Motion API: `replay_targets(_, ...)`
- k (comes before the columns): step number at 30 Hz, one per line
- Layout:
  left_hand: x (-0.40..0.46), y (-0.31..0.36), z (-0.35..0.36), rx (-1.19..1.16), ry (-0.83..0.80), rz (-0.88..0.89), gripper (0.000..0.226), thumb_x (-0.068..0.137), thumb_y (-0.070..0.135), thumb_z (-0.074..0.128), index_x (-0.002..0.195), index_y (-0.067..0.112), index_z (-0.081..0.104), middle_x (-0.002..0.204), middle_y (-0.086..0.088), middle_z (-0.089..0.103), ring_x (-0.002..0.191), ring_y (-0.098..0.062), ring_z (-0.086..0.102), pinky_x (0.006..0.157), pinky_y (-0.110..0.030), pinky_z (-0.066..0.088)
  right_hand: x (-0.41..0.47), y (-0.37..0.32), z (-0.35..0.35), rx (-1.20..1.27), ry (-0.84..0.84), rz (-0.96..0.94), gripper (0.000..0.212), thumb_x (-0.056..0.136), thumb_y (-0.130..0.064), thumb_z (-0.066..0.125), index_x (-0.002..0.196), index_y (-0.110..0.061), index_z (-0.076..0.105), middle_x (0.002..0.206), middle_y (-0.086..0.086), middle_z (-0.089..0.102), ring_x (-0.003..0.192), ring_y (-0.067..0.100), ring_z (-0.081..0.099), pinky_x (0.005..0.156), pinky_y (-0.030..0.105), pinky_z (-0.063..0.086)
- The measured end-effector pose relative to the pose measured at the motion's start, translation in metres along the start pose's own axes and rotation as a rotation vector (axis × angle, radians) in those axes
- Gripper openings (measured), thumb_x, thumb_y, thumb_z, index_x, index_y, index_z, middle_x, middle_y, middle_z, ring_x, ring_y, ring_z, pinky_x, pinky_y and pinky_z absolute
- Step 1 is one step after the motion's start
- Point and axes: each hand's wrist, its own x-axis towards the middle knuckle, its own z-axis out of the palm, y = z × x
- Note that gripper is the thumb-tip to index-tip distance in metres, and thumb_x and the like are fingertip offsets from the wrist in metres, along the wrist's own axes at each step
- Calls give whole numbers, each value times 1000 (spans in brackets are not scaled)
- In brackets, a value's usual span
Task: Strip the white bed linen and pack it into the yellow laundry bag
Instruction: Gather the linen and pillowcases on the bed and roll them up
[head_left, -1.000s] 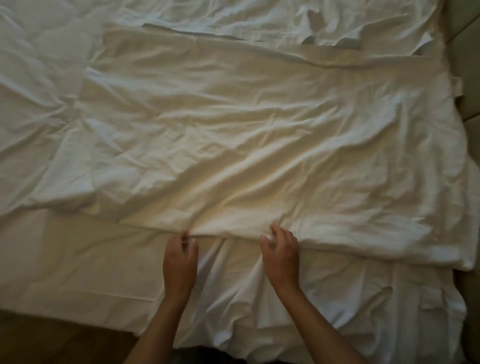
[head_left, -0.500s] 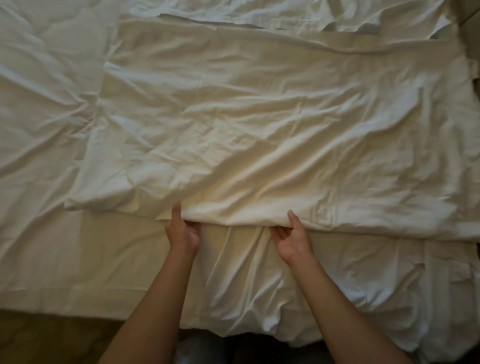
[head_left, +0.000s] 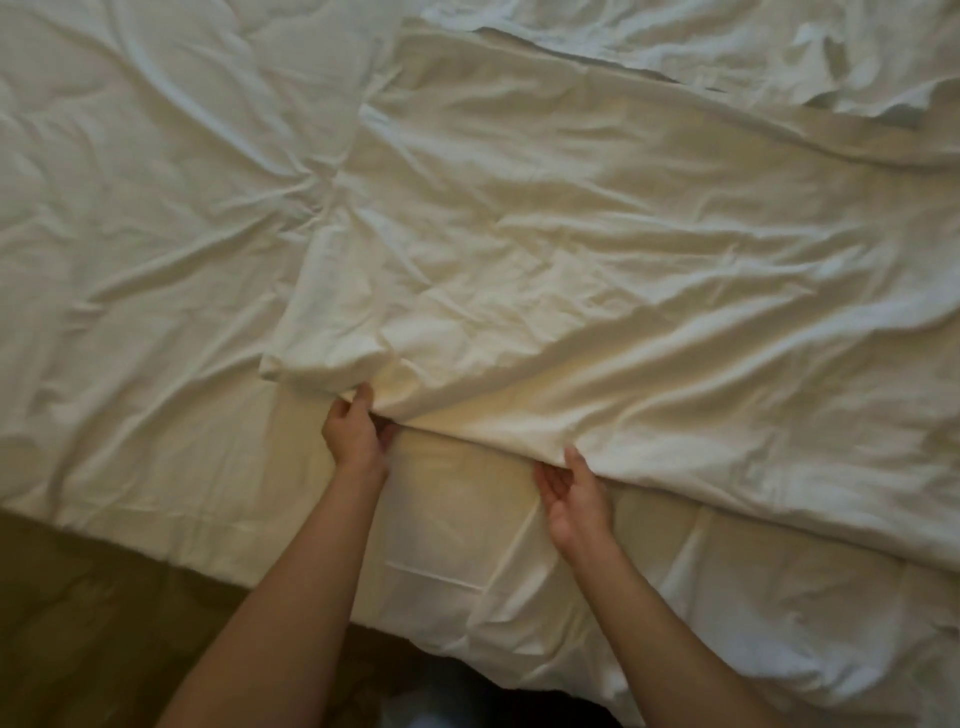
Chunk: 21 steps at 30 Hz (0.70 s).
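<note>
White bed linen is spread rumpled across the bed, its folded near edge lifted at 6 o'clock. That edge is pinched by the left hand, thumb on top and fingers tucked beneath the fold. Just toward 3 o'clock, the right hand is held palm up, fingers slipped under the same edge and thumb laid over it. A flatter under sheet is seen beneath, stretching away toward 9 and 12 o'clock.
</note>
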Motion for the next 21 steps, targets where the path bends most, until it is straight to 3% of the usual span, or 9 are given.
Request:
replay_targets(2,-2,8,-13,-93,-96,84,29,93,17,69,119,13,58,108,-8,66,92,-23,67,60,-35,60,-11,22,18,-109,-93,70,5,97,-10,58,97,-9,63,77,11,72,74,22,69,59,29,61)
replay_targets(4,-2,24,-26,-129,-182,193,63,88,16,73,143,17,42,126,-3,64,107,-21,68,74,-40,61,-18,41,41,-166,-167,113,5,97,-10,58,95,-9,62,86,15,67,82,25,67,66,32,61)
replay_targets(6,1,44,-33,-83,-178,268,73,87,19,74,148,17,34,136,-3,58,119,-19,63,86,-41,59,-22,56,65,-178,-217,147,5,97,-11,58,100,-8,61,94,15,65,88,27,64,78,36,57)
replay_targets(8,14,63,-41,-38,-100,301,70,91,19,71,149,16,34,136,-1,55,121,-17,59,91,-36,56,-24,69,89,-182,-247,180,9,96,-12,60,103,-8,61,97,15,64,89,27,63,84,38,54)
replay_targets(10,29,77,-48,59,-64,328,56,92,20,71,142,20,46,132,0,56,117,-15,59,91,-31,54,-26,81,108,-212,-264,200,8,95,-14,62,100,-8,62,94,14,62,87,25,62,85,37,54)
replay_targets(12,46,84,-55,240,-82,391,30,91,21,71,119,18,63,119,-5,65,105,-15,62,88,-32,53,-25,90,122,-243,-283,205,8,94,-16,64,98,-9,64,92,13,62,86,25,61,86,37,53)
replay_targets(15,57,91,-60,378,-128,488,9,93,18,68,95,9,67,105,1,68,91,-4,61,84,-21,47,-23,100,135,-243,-295,182,9,94,-17,65,101,-11,65,95,13,67,87,26,65,88,39,54)
replay_targets(17,60,95,-60,400,-159,519,15,98,19,62,94,4,64,108,7,67,94,2,60,83,-13,44,-23,104,138,-234,-281,141,8,94,-16,65,101,-11,65,92,11,70,83,26,66,85,40,55)
replay_targets(21,62,99,-59,448,-217,465,16,103,26,52,111,15,61,99,13,62,90,-2,57,74,-13,46,-21,108,136,-266,-232,35,4,93,-11,66,96,-8,66,79,5,75,71,22,69,77,39,58)
